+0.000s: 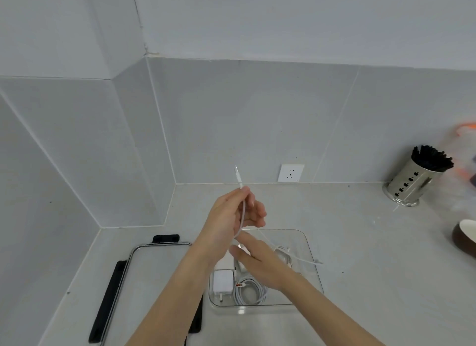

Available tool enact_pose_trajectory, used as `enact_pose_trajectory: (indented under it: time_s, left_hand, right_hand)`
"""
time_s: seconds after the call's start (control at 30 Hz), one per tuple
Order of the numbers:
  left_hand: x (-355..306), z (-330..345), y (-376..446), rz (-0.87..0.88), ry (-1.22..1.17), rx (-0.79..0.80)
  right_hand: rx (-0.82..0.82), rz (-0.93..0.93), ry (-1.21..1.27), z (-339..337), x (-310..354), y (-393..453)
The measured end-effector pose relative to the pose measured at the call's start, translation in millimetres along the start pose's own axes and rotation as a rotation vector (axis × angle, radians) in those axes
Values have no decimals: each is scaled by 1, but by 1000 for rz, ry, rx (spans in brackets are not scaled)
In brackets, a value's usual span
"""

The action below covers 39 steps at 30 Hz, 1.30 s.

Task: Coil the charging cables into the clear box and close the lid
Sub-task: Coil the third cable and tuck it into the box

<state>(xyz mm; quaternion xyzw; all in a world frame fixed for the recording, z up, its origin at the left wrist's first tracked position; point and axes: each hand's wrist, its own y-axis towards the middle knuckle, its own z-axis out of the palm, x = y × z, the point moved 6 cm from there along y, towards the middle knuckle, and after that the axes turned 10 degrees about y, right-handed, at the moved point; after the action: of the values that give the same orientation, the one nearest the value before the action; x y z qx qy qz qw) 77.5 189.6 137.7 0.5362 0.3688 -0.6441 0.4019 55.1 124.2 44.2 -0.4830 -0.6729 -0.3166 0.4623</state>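
My left hand [231, 217] is raised above the clear box [306, 245] and pinches a thin white charging cable [242, 214] just below its plug, which points up. The cable runs down past my palm, then trails right over the box's far side to its other plug at the box's right rim. My right hand [257, 263] hovers over the box with fingers stretched out flat, just under the left hand, touching or nearly touching the cable. Inside the box lie a white charger block [222, 284] and a coiled white cable [251, 291]. The clear lid [154, 268] with black clips lies to the left.
The counter sits in a tiled wall corner, with a white wall socket [291, 173] behind the box. A perforated steel holder [412, 181] full of black sticks stands at the far right, beside a brown and white bowl [463, 238] and blurred orange items.
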Motion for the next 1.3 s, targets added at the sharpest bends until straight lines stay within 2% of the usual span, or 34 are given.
enact_pose_trajectory:
  time_s: [0.1,0.3,0.4,0.5,0.67,0.77,0.97,1.03,1.13,1.3]
  left_hand:
    - [-4,9,-5,5,13,33]
    - [-7,14,-28,39,73,79]
    - [11,6,-26,18,198,-8]
    - [31,-8,-17,34,296,-141]
    - [44,-18,-1,17,330,-232]
    - [47,-22,8,-23,242,-223]
    - [52,-21,18,-154,-120,-107]
    - [49,-20,20,-174,-207,-92]
    - [44,-19,22,-149,-183,-68]
    - [37,-15,18,-65,-90,-85]
  right_hand:
    - [-83,2,-67,-6,6,8]
    - [-104,-127,-259,-55,39,33]
    - [-186,-31,-427,-88,40,56]
    - [-254,-48,-381,-105,69,56]
    - [-189,-42,-344,-82,91,35]
    - [-212,-97,-310,-67,91,22]
    - [-191,-192,-520,-34,68,3]
    - [-186,-202,-486,-23,56,-4]
    - [-160,-191,-443,-14,35,-8]
    - [-211,-248,-504,-16,16,-9]
